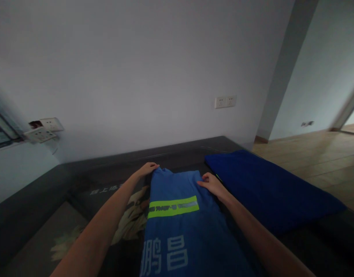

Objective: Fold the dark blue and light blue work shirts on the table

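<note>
A blue work garment (pixel 177 227) with a yellow-green reflective stripe and large pale characters lies spread on the dark printed surface in front of me. My left hand (pixel 148 168) pinches its far left corner, thumb and fingers pressed together on the cloth. At the far right edge, my right hand (pixel 210 183) has its thumb and fingers closed on the fabric. The cloth stretches between both hands along its far edge. Its near end runs out of the bottom of the view.
A darker blue cloth (pixel 260 181) lies flat to the right, a bit of yellow-green showing at its left edge. The dark surface (pixel 107 163) meets a white wall with a double socket (pixel 225 101). Loose socket plates (pixel 44 130) hang at the left. Wooden floor (pixel 309 154) lies beyond, right.
</note>
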{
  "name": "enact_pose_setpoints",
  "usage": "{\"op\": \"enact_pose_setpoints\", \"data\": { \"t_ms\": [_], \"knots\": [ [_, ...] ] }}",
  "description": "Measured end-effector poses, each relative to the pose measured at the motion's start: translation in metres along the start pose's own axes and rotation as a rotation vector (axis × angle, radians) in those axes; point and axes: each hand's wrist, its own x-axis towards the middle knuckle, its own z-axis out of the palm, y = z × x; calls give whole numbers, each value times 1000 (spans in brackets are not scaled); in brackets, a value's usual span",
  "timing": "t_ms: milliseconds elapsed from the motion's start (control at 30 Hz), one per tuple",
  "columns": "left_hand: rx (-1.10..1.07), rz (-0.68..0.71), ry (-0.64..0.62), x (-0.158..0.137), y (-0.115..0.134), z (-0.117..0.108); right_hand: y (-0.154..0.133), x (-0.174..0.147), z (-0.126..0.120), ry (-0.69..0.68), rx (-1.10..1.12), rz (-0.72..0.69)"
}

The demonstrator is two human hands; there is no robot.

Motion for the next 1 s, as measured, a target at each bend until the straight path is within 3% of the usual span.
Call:
{"op": "enact_pose_setpoints", "data": {
  "t_ms": [133, 267, 567, 767, 1000],
  "knots": [
    [-44, 48, -81, 4, 3, -5, -7, -9, -5, -96, 77, 63],
    [-68, 113, -47, 6, 14, 0, -11, -15, -8, -197, 60, 32],
    [154, 199, 31, 12, 25, 22, -5, -22, -12, -25, -102, -72],
    [424, 202, -4, 3, 24, 27, -4, -18, -10, 2, -380, -8],
    [564, 227, 19, -4, 30, 34, -2, -18, -11, -6, -385, -42]
  ]
}}
